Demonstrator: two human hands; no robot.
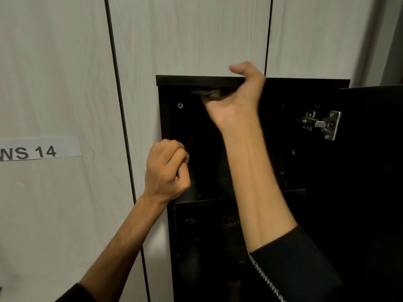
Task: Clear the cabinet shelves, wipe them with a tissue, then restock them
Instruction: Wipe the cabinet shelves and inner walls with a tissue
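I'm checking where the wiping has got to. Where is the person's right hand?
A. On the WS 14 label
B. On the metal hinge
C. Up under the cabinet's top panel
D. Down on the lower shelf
C: the right hand reaches up inside the open cabinet, fingers tucked beneath its top panel, well left of the hinge.

Your cabinet (272, 136): black inside. Wall panels (185, 35) pale grey woodgrain. White label (39, 150), black lettering. Hinge (320, 124) silver.
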